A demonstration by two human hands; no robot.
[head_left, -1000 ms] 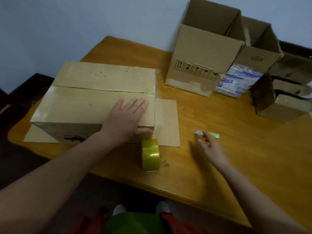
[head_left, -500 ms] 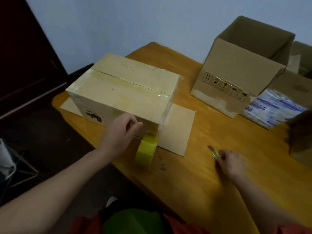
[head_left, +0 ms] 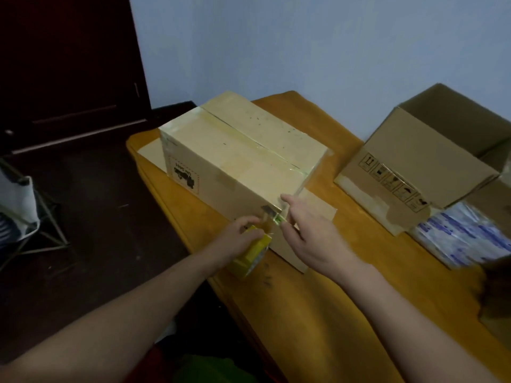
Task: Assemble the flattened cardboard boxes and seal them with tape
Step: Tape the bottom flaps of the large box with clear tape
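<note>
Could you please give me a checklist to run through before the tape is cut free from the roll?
1. Top seam of the box taped: ok.
2. Grip of the left hand on the tape roll: ok.
3. Hold of the right hand on the cutter, at the box's near corner: ok.
4. Strip taut between tape roll and box: cannot tell, blurred.
5. Clearance between left hand and cutter: cannot tell.
6. Seating of the box on the cardboard sheet: ok.

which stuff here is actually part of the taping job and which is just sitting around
In use: closed box, yellow tape roll gripped by the left hand, small cutter pinched in the right hand.
Lying about: open box, blue-printed packet beside it, flat cardboard sheet under the closed box, bag on a stand on the floor.
</note>
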